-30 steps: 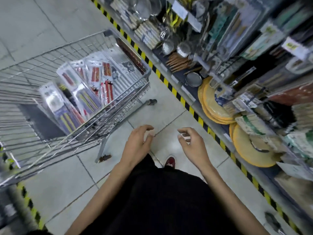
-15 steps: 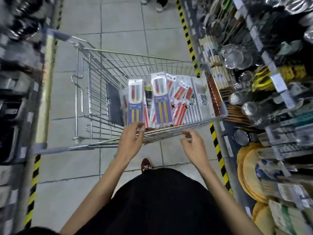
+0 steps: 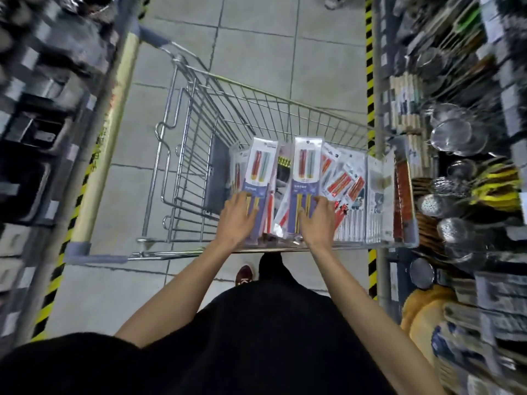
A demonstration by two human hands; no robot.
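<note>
Left hand (image 3: 238, 218) — fingers extended — rests on left pack (image 3: 258, 172). Right hand (image 3: 316, 220) rests likewise on right pack (image 3: 306, 166), inside cart (image 3: 196, 155).

The left hand (image 3: 236, 220) and right hand (image 3: 316, 223) cover two packs' (image 3: 306, 166) lower ends. The left shelves (image 3: 34, 109) are blurred, perhaps holding metal trays.

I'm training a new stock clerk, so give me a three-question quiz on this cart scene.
1. True or false: the left hand touches a pack in the cart.
2. The strainers hang on which side of the aisle? A) left B) right
3. Fill in: the right hand rests on a second ____.
Key: 1 true; 2 B; 3 pack.
</note>
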